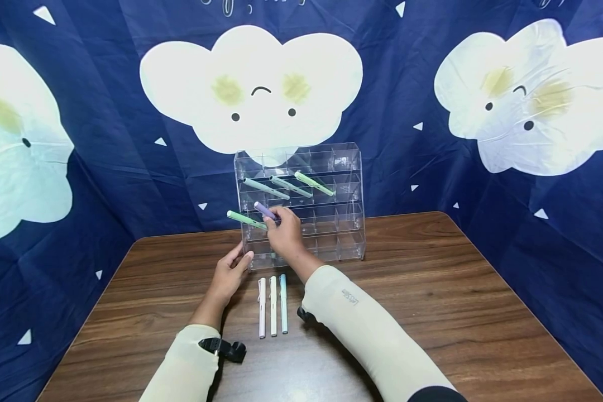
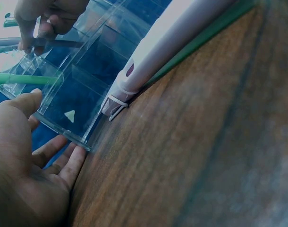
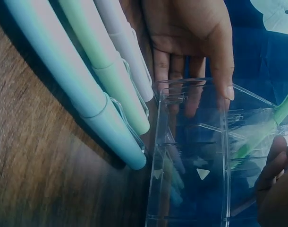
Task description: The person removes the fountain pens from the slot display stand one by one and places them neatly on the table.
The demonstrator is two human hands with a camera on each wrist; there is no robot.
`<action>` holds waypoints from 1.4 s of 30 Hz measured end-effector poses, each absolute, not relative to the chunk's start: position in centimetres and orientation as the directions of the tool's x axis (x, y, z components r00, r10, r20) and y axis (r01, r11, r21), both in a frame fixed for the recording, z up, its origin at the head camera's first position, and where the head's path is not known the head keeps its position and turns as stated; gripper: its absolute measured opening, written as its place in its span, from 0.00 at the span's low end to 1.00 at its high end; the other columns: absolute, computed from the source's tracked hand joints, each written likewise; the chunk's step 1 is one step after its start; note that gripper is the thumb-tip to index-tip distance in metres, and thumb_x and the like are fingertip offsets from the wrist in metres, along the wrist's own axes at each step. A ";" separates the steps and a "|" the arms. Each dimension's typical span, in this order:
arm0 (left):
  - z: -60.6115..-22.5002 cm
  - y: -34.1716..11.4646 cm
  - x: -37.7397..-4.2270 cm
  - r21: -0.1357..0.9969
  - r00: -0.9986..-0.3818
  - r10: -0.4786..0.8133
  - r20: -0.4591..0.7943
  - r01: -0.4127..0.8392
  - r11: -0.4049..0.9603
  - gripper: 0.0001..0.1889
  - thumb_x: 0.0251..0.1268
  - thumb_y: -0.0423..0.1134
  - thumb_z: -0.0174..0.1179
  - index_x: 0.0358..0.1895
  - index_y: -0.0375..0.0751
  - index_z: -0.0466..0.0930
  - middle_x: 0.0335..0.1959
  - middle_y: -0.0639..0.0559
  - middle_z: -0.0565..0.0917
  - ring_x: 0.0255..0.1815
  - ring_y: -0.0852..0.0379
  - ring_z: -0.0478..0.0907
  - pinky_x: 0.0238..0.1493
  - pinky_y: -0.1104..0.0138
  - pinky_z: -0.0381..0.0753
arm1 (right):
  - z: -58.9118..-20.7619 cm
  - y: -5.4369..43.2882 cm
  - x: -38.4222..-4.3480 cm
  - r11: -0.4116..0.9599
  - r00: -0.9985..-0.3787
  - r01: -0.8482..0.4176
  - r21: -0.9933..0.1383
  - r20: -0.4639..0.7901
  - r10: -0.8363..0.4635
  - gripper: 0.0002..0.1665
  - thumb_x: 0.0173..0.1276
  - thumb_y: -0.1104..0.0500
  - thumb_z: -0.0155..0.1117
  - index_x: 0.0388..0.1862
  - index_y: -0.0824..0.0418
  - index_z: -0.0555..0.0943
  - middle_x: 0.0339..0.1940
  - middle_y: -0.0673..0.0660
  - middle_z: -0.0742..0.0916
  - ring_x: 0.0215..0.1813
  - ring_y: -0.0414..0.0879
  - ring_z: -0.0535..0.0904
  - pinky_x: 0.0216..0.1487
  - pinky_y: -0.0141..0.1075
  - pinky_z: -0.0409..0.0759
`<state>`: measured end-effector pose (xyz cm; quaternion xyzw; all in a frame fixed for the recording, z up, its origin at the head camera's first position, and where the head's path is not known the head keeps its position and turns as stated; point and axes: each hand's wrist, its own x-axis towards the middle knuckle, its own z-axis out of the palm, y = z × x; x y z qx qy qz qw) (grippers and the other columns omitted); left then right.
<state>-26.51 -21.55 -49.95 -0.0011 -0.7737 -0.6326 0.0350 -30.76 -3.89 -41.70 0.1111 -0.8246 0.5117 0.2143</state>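
A clear acrylic pen rack (image 1: 352,223) with stepped rows of compartments stands on the table. My right hand (image 1: 285,231) pinches a purple pen (image 1: 264,210) between thumb and fingers, in the second row from the bottom; its lower part is hidden by the hand. Just left of it, a green pen (image 1: 243,219) leans in the same row. My left hand (image 1: 229,273) holds the rack's lower left corner, thumb at the front edge and fingers along the side wall (image 2: 73,163). One row higher lean two grey-green pens (image 1: 264,188) and a light green pen (image 1: 312,182).
Three capped pens lie side by side in front of the rack: a pale pink one (image 1: 262,307), a cream one (image 1: 273,307) and a light blue one (image 1: 283,304). A blue cloth with white clouds (image 1: 251,84) hangs behind the wooden table (image 1: 432,290).
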 end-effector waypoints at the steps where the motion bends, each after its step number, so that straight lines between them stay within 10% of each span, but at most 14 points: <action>1: -49.9 -21.6 -26.5 0.979 -0.998 -0.041 0.056 0.046 0.201 0.32 0.85 0.44 0.62 0.86 0.50 0.65 0.81 0.35 0.74 0.77 0.42 0.75 0.52 0.82 0.80 | -41.6 -3.8 -30.7 0.450 -0.881 -0.405 -0.796 0.471 0.040 0.08 0.79 0.62 0.70 0.52 0.62 0.90 0.51 0.60 0.92 0.55 0.54 0.87 0.61 0.44 0.86; 12: -49.8 -21.5 -26.4 0.978 -0.998 -0.035 0.056 0.048 0.203 0.32 0.85 0.44 0.62 0.86 0.50 0.65 0.81 0.36 0.74 0.77 0.43 0.75 0.53 0.82 0.80 | -40.1 -3.0 -30.2 0.255 -0.914 -0.394 -0.883 0.405 -0.010 0.12 0.82 0.64 0.66 0.60 0.62 0.86 0.49 0.66 0.90 0.14 0.42 0.76 0.17 0.37 0.83; 21: -49.8 -21.6 -26.4 0.975 -0.998 -0.030 0.060 0.052 0.218 0.33 0.86 0.45 0.61 0.87 0.50 0.64 0.82 0.35 0.73 0.79 0.43 0.73 0.53 0.85 0.78 | -38.4 -2.8 -30.1 0.379 -0.863 -0.469 -0.798 0.506 -0.004 0.13 0.82 0.62 0.66 0.60 0.62 0.87 0.57 0.62 0.93 0.55 0.53 0.90 0.54 0.43 0.89; 32: -49.9 -21.3 -26.4 0.975 -0.997 -0.040 0.073 0.063 0.211 0.32 0.86 0.44 0.61 0.86 0.49 0.65 0.80 0.36 0.75 0.74 0.46 0.77 0.53 0.83 0.80 | -36.7 -2.1 -28.4 0.305 -0.815 -0.569 -0.764 0.572 -0.088 0.14 0.81 0.73 0.60 0.62 0.67 0.81 0.59 0.66 0.92 0.59 0.56 0.92 0.50 0.34 0.91; 42: -50.0 -21.5 -26.4 0.980 -0.997 -0.039 0.065 0.056 0.192 0.32 0.85 0.43 0.61 0.86 0.49 0.65 0.81 0.36 0.75 0.75 0.45 0.76 0.54 0.82 0.81 | -36.3 -1.0 -26.9 0.288 -0.767 -0.633 -0.718 0.631 -0.111 0.11 0.78 0.74 0.64 0.56 0.68 0.81 0.60 0.66 0.89 0.42 0.54 0.92 0.30 0.26 0.79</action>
